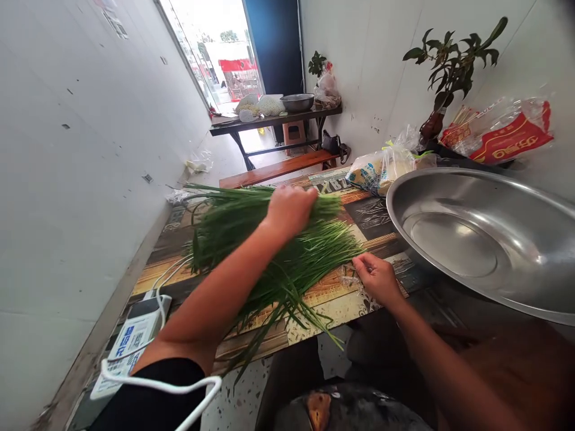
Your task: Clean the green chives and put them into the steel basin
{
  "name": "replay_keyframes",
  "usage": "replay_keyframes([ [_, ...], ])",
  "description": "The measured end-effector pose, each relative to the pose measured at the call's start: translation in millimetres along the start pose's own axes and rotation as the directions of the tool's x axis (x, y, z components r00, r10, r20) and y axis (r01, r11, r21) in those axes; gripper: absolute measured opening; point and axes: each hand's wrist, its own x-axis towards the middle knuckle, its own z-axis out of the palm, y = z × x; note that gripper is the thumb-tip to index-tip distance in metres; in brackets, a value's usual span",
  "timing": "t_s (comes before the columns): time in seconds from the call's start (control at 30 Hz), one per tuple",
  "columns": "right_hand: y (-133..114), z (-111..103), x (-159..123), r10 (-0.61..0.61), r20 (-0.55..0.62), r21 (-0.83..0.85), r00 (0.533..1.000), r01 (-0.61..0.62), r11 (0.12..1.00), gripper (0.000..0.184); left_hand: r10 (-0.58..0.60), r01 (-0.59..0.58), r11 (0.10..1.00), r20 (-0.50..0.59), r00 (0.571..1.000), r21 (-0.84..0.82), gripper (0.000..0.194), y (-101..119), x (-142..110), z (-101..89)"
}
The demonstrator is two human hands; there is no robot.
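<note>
A large heap of long green garlic chives (323, 251) lies across the patterned tabletop (344, 305), its pale cut ends pointing right. Some loose leaves hang over the near edge. My left hand (291, 209) reaches across the heap, closed around an upper bunch near its stem ends; the fingertips are hidden behind the hand. My right hand (375, 276) is low at the cut ends on the right, thumb and fingers pinched together. What they pinch is too small to make out. Small pale trimmings lie on the table beside those fingers.
A wide steel basin (458, 239) stands on the right. Behind it are plastic bags (381, 167), a red package (512, 140) and a potted plant (449, 66). A power strip (135, 341) with white cables lies at left. Beyond are a bench (278, 167) and another table (269, 121).
</note>
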Motion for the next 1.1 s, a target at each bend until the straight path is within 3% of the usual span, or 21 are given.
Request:
replay_keyframes([
  [0.03, 0.1, -0.2, -0.2, -0.005, -0.005, -0.004, 1.000, 0.005, 1.000, 0.033, 0.006, -0.006, 1.000, 0.006, 1.000, -0.018, 0.039, 12.4, -10.4, 2.7],
  [0.1, -0.1, -0.8, -0.5, -0.013, -0.015, -0.012, 1.000, 0.013, 1.000, 0.033, 0.023, -0.020, 0.994, 0.033, 0.999, -0.109, 0.065, 31.5, -28.3, 13.4],
  [0.2, -1.2, -1.6, -0.9, -0.015, -0.023, -0.026, 1.000, 0.014, 1.000, 0.032, 0.013, -0.005, 0.968, 0.032, 0.999, -0.251, 0.095, 42.6, -49.6, 28.0],
  [0.3, -2.2, -1.9, -1.2, -0.015, -0.015, -0.033, 1.000, 0.014, 0.999, 0.032, -0.010, -0.001, 0.961, -0.036, 0.999, -0.276, 0.110, 39.1, -73.2, 31.2],
  [0.47, -1.4, -0.9, -0.6, -0.006, -0.015, -0.023, 1.000, 0.005, 1.000, 0.032, 0.171, -0.139, 0.939, 0.076, 0.982, -0.313, 0.139, 16.1, -114.2, 38.5],
  [0.57, 0.2, 0.4, 0.3, -0.004, -0.013, -0.019, 1.000, 0.004, 1.000, 0.032, 0.251, -0.207, 0.915, 0.087, 0.964, -0.347, 0.142, 3.6, -123.5, 50.0],
  [0.63, 0.6, 1.2, 0.4, 0.002, -0.011, -0.016, 1.000, -0.002, 1.000, 0.031, 0.231, -0.197, 0.921, 0.063, 0.971, -0.336, 0.142, 3.4, -123.3, 58.4],
  [0.73, -0.9, 1.4, 0.0, 0.013, -0.012, -0.015, 1.000, -0.013, 1.000, 0.030, 0.095, -0.098, 0.956, -0.024, 0.995, -0.277, 0.135, 13.8, -119.4, 69.2],
  [0.87, -1.7, 0.1, 0.8, 0.028, -0.034, 0.026, 0.999, -0.027, 0.999, 0.031, -0.089, 0.066, 0.975, -0.100, 0.991, -0.212, 0.108, 22.4, -108.1, 75.5],
  [1.0, 2.1, -2.1, 3.0, 0.079, -0.084, 0.154, 0.993, -0.066, 0.986, 0.031, -0.202, 0.188, 0.968, -0.071, 0.977, -0.168, 0.098, 11.7, -87.6, 74.8],
  [1.1, -1.4, -5.2, 3.2, 0.191, -0.070, 0.351, 0.979, -0.155, 0.924, 0.031, -0.194, 0.185, 0.969, -0.042, 0.980, -0.162, 0.099, 4.4, -77.6, 74.0],
])
